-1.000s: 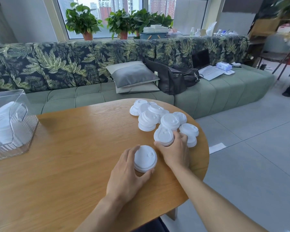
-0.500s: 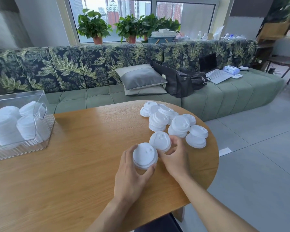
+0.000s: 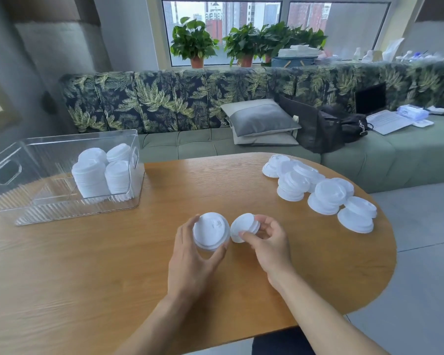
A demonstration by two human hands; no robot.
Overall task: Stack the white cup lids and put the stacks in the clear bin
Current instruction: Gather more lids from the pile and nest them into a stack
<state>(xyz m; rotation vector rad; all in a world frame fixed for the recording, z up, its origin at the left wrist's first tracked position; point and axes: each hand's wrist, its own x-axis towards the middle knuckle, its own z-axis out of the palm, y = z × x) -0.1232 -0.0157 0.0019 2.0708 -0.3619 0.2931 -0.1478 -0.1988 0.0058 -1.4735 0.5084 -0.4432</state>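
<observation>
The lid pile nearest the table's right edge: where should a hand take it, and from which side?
Probably by the wide bottom rim of that pile, coming from above on its near right side, fingers opposite the thumb. It lies flat, raised part up; other lids crowd its left.

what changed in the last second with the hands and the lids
The right hand pinched a single lid out of the loose pile and drew it back; it now holds it tilted beside the stack in the left hand. The left hand kept its grip on that stack. The pile and the clear bin stayed put.
</observation>
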